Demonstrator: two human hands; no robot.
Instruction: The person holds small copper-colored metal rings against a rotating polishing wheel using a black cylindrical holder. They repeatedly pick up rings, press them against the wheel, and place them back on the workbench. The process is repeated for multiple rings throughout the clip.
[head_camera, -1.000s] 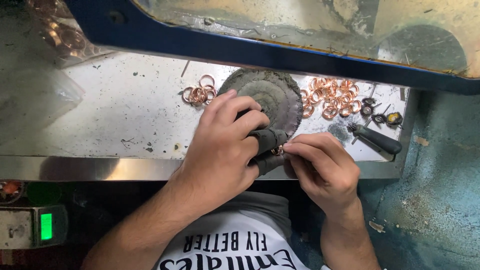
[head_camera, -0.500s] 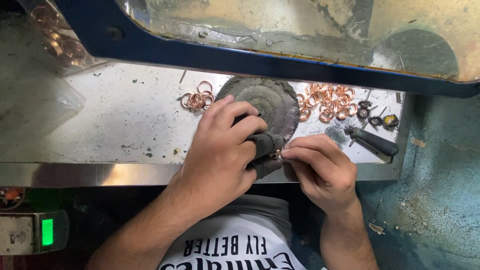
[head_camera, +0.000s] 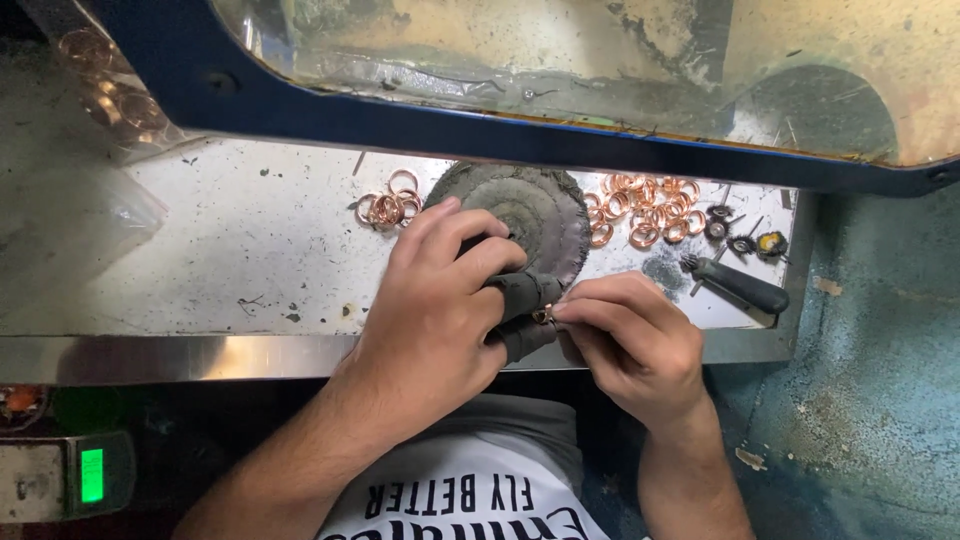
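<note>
Steel tray, loose copper rings

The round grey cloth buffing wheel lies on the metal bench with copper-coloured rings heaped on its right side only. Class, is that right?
Not quite. The head view shows copper-coloured rings on both sides of the round grey cloth buffing wheel: a small heap on its left and a larger one on its right, all on the metal bench.

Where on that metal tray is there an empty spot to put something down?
The tray is bare on its left part, between the clear plastic bag and the small pile of copper rings. It is crowded around the grey buffing wheel, the hands, the bigger ring pile and the black-handled tool.
</note>
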